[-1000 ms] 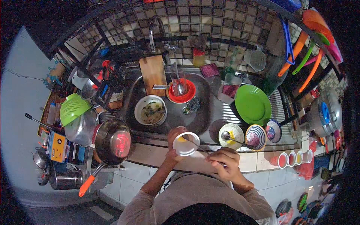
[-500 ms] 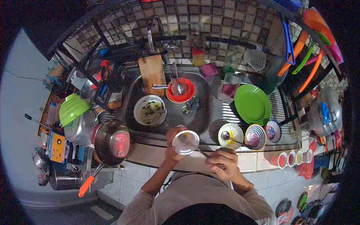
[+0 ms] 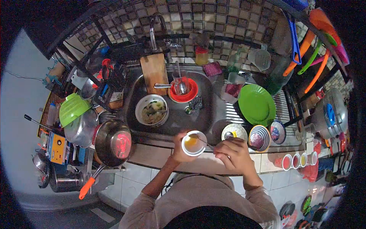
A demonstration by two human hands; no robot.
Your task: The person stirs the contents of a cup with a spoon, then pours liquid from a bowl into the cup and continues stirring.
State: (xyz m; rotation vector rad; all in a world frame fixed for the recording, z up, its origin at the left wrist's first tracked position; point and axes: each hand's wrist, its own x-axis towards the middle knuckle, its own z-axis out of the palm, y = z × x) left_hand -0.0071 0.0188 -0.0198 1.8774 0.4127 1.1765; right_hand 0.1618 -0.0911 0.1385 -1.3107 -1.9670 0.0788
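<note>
We log a small round white cup [image 3: 193, 143], yellowish liquid inside, gripped in our left hand [image 3: 177, 149] just before the steel sink [image 3: 178, 117]. Our right hand [image 3: 233, 154] pinches a thin metal spoon [image 3: 207, 144] that reaches into the cup.

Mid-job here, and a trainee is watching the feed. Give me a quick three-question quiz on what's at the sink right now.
1. Multiple choice: what does the left hand hold? A) a white cup B) a green plate C) a pan
2. True or false: the spoon in the right hand reaches into the cup.
3. Fill in: the bowl with food scraps sits in the ____.
Key: 1 A; 2 true; 3 sink.
</note>
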